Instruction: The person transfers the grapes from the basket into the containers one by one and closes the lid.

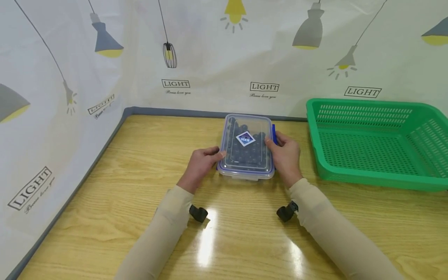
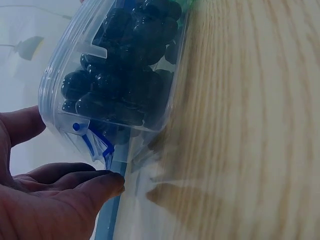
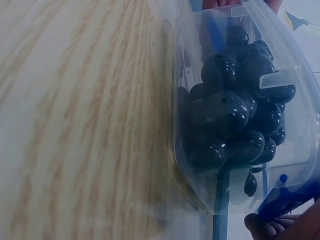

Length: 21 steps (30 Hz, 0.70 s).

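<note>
A clear plastic food container (image 1: 246, 174) with a lidded top and a diamond-shaped label sits on the table, filled with dark grapes (image 3: 222, 112). On its left side, my left hand (image 1: 200, 166) holds it, thumb on the lid's edge and fingers at a side latch (image 2: 97, 142) that stands out at an angle. My right hand (image 1: 287, 155) grips the opposite side, its thumb on the lid rim. Fingers of that hand touch the blue latch (image 3: 287, 200), which sticks outward. The grapes' far side is hidden in both wrist views.
To the right stands a green plastic basket (image 1: 313, 136) with slotted walls. Behind the container, a wall sheet (image 1: 217, 70) printed with lamps meets the wooden table (image 1: 140, 155) at a grey-blue edge strip (image 1: 175, 112). This sheet also borders the left side.
</note>
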Available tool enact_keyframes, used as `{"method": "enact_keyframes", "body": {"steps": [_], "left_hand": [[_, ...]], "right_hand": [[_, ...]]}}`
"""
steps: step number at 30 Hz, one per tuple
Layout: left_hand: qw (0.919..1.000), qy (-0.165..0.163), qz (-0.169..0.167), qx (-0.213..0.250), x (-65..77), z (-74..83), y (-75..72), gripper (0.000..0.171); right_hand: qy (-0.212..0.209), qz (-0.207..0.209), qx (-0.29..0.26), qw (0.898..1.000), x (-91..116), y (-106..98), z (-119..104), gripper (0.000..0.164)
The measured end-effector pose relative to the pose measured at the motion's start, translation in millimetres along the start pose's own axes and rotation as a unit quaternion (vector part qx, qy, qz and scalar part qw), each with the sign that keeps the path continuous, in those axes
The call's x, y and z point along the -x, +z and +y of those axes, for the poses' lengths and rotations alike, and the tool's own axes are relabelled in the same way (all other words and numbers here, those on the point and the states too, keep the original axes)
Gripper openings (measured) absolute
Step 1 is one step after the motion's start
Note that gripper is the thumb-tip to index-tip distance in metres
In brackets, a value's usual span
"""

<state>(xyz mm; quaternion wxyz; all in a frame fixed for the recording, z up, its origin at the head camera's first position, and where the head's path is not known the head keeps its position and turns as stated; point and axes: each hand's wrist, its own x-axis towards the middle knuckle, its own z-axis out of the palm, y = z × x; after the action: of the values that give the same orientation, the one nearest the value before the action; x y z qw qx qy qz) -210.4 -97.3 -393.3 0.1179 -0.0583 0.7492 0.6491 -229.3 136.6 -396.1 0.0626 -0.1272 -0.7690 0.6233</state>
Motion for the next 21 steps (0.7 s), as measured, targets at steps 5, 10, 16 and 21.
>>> {"method": "enact_keyframes", "body": {"steps": [5, 10, 16, 21], "left_hand": [[0.9958, 0.002, -0.038, 0.083, -4.9, -5.7, -1.6, 0.064], [0.9876, 0.015, -0.069, 0.141, -8.6, -11.2, -2.3, 0.062], [0.9823, 0.012, -0.078, 0.17, -13.7, -14.4, -1.2, 0.057], [0.98, 0.011, -0.078, 0.183, -14.0, -13.3, 0.2, 0.057]], "right_hand": [[-0.003, -0.002, -0.003, 1.0, 0.0, 0.4, 1.1, 0.056], [-0.006, -0.003, -0.003, 1.0, 0.6, 0.6, 0.1, 0.056], [-0.014, -0.006, -0.005, 1.0, -0.2, 0.3, 2.1, 0.056], [-0.005, -0.005, -0.004, 1.0, 0.2, 0.0, 1.0, 0.055]]}}
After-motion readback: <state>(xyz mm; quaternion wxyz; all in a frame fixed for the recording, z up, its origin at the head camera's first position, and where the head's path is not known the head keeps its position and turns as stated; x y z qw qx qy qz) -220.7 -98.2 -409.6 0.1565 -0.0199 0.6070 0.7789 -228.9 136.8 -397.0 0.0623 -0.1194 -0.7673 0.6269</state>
